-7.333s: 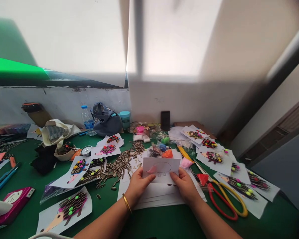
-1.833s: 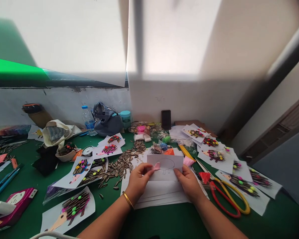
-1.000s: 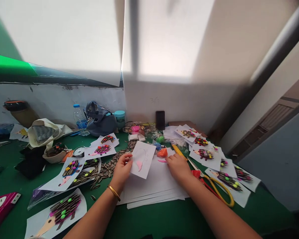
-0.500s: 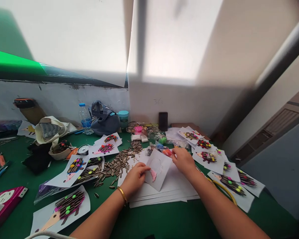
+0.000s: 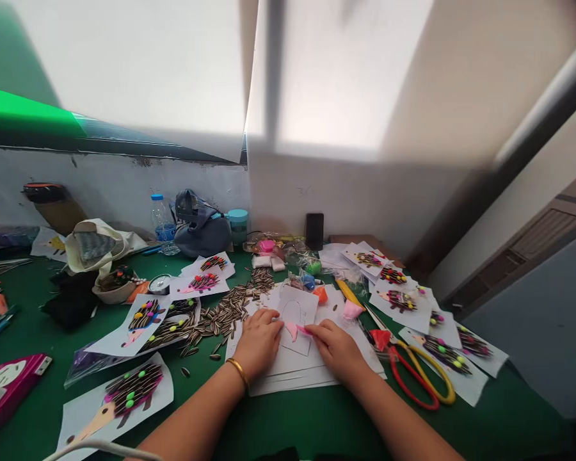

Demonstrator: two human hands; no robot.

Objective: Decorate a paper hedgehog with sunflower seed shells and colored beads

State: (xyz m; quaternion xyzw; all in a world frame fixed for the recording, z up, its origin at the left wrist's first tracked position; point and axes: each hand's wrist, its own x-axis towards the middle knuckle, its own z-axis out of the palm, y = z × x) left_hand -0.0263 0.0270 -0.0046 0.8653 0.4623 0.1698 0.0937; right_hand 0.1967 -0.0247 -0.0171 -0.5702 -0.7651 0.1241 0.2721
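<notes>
A small white card (image 5: 300,307) lies on stacked white sheets (image 5: 292,381); it bears a pencilled round outline and a pale pink clay piece (image 5: 292,330). My left hand (image 5: 259,339), a gold bracelet at its wrist, rests flat on the card's left edge. At the card's right side, my right hand (image 5: 336,346) has its fingers closed on a bright pink strip of clay (image 5: 303,330), which touches the card beside the pale piece. Lumps of orange clay (image 5: 321,294), pale pink clay (image 5: 352,310) and blue clay (image 5: 308,281) lie around the sheets.
Loose sunflower seeds (image 5: 235,307) are heaped left of the sheets. Red-and-yellow-handled scissors (image 5: 415,368) and a yellow-handled tool (image 5: 349,296) lie at right. Hedgehog cards (image 5: 398,301) flank both sides. A bag (image 5: 204,230), bottle (image 5: 163,224) and phone (image 5: 314,232) stand behind.
The card has gone from raised and tilted to flat on the sheets. My right hand has come down and nearer, with bright pink clay now at its fingertips. My left hand has flattened from its pinch.
</notes>
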